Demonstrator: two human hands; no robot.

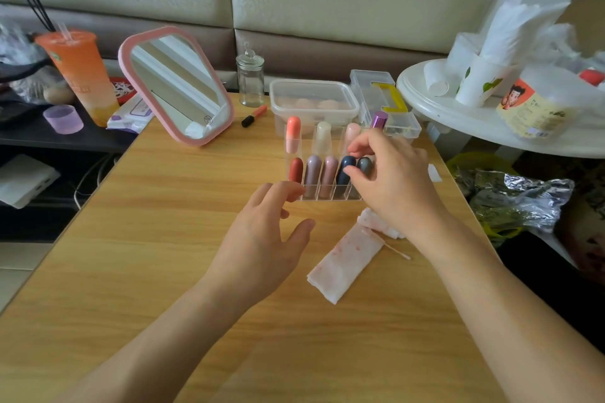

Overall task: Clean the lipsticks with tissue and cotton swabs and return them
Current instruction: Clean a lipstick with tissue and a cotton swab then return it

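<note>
Grey lipstick (365, 165) — upright, front row of our organizer (314, 193), right end. Our right hand (396, 186) nearer, fingers (358, 149) pinching its cap; left hand (258, 245) relaxed, empty.

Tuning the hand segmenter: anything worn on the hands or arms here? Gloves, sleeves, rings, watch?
Nothing worn. The left hand and right hand are bare: no gloves, rings, watch or bracelet. The arms are uncovered down to the frame edge, with no sleeve or cuff in view and no markings visible.

Print on the bottle label (537, 114) and orange cup (82, 75) is unreadable
</note>
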